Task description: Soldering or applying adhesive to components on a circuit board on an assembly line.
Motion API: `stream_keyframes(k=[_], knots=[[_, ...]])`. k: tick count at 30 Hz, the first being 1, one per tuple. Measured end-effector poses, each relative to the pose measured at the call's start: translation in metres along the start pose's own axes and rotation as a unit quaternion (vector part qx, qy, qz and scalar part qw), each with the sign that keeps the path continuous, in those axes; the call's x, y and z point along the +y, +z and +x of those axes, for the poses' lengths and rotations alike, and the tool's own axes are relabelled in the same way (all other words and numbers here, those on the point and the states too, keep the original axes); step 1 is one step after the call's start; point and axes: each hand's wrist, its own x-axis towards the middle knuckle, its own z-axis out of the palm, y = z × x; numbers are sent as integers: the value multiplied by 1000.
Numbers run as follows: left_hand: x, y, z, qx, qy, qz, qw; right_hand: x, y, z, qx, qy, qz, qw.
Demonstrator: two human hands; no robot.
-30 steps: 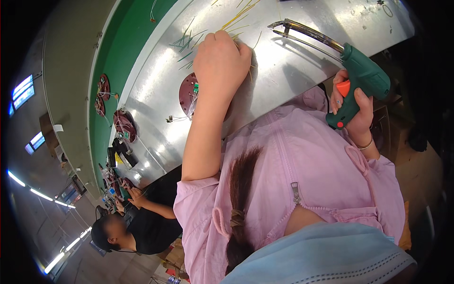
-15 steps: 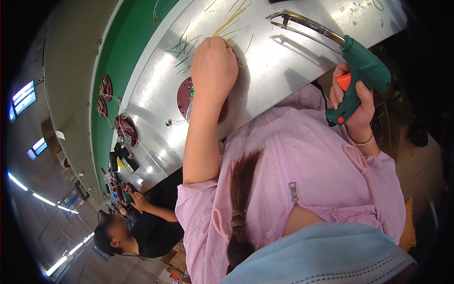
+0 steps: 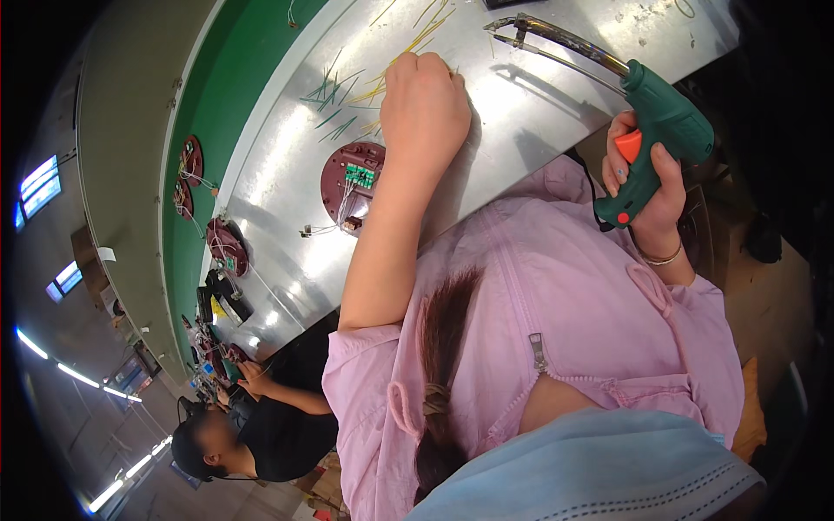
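Observation:
My right hand (image 3: pixel 647 178) grips a green soldering gun (image 3: pixel 665 122) with an orange trigger. Its metal tip (image 3: pixel 499 26) points left over the metal table. My left hand (image 3: pixel 426 108) is closed over the table, back of the hand up, by loose yellow wires (image 3: pixel 421 39); its curled fingertips and anything in them are hidden. Short green wires (image 3: pixel 330 91) lie scattered left of it. Nearer me, a round dark-red housing (image 3: pixel 334 178) holds a green circuit board (image 3: pixel 359 175) with white leads; my left forearm covers part of its right side.
Further dark-red housings with boards and leads lie along the left, one (image 3: pixel 228 247) by a black box (image 3: pixel 228 295) and others (image 3: pixel 191 161) on a green strip (image 3: pixel 204 104). A co-worker in black (image 3: pixel 278 434) works at the table's left end. The metal table's edge (image 3: pixel 512 187) runs before me.
My left hand has shifted right, away from the round housing, uncovering its circuit board and more of the wires. My right hand still holds the soldering gun in nearly the same place.

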Motion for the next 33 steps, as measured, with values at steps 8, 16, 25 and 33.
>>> stream_keyframes(k=[8, 16, 25, 33], knots=[[-6, 2, -5, 42, 50, -51, 997, 4, 3, 5, 0, 4, 110, 994], [-1, -6, -11, 37, 50, -43, 997, 3, 10, 8, -52, 53, 121, 990], [9, -2, -30, -29, 61, 9, 998, 8, 12, 6, -52, 55, 127, 989], [10, -26, -45, 28, 59, -139, 988, 10, 21, 3, -47, 44, 111, 992]])
